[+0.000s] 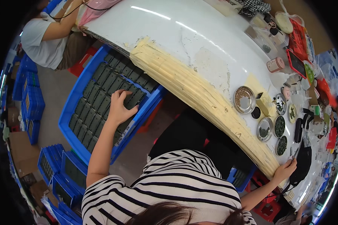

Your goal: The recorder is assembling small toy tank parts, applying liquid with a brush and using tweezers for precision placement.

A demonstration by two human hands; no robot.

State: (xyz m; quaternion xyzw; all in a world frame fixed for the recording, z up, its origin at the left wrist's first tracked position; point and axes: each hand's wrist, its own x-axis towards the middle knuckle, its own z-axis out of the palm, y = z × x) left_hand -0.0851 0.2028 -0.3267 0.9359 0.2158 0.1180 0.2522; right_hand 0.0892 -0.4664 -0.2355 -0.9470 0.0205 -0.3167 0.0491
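On my left, a blue plastic crate [65, 125] holds rows of dark green-black rectangular parts [95, 92]. My left hand [119, 108] is over its right side, thumb and fingers spread about one dark part [135, 98]. I cannot make out whether the fingertips touch it. At the table's near edge, on the far right, my right hand [284, 171] is closed around a slim, metallic-looking tool [295, 153], its tip pointing up. A black bag-like thing [304, 167] is beside that hand.
The white table [210, 41] has a yellow-taped edge [191, 88]. Round tins [245, 99] and dishes of small dark pieces [279, 126] stand near my right hand, with a red-framed phone-like device [296, 63] beyond. Blue crates [65, 168] stack at left. A co-worker [45, 41] sits at upper left.
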